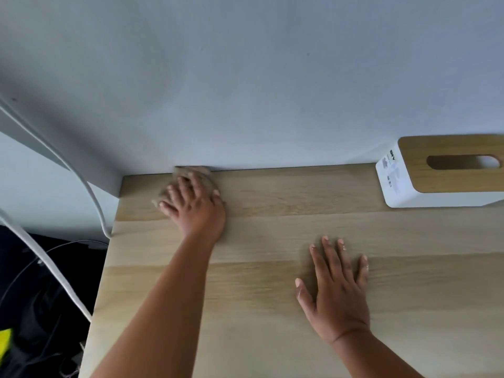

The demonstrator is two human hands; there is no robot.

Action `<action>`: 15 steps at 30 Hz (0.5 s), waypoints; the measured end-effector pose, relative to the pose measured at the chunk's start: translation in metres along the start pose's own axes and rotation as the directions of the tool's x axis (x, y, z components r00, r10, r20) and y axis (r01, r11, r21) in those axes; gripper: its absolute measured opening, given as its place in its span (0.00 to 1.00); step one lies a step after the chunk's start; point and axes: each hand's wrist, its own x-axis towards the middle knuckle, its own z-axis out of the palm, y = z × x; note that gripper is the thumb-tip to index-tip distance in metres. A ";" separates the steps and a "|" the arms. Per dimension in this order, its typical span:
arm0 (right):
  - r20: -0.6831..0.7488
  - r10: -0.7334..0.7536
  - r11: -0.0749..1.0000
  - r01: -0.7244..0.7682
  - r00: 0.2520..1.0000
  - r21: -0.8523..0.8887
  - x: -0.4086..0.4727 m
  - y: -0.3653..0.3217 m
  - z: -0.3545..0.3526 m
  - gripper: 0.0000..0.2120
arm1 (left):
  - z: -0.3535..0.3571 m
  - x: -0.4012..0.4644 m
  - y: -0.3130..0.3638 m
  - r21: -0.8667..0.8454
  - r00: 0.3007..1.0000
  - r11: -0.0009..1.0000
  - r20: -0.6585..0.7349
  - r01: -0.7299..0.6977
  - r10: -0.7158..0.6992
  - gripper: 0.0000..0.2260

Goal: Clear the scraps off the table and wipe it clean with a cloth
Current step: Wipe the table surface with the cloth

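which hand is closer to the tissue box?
Right. The right hand lies flat on the table, below-left of the tissue box; the left hand presses the cloth at the far-left corner.

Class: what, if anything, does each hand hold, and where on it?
Left hand presses flat on top of the cloth; right hand holds nothing.

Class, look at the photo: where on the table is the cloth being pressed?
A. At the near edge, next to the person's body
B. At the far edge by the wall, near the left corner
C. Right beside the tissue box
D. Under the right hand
B: the left hand presses the brown cloth flat against the table at its far edge by the wall, near the left corner, while the right hand lies flat on bare wood, apart from the tissue box.
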 end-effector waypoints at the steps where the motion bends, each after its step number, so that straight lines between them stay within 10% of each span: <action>1: 0.000 -0.001 1.000 0.001 1.000 -0.001 0.000 0.000 0.000 0.37 | 0.005 -0.016 0.009 0.012 0.994 0.994 0.008 -0.110 0.110 0.33; 8: -0.011 -0.007 1.000 0.007 1.000 0.002 0.001 -0.002 -0.002 0.37 | 0.004 -0.084 -0.047 0.013 0.697 0.701 0.122 -0.713 0.707 0.26; 15: -0.017 -0.008 1.000 0.008 1.000 0.004 0.002 -0.005 -0.004 0.36 | -0.038 -0.016 -0.131 0.005 0.944 0.945 -0.022 -0.328 0.328 0.30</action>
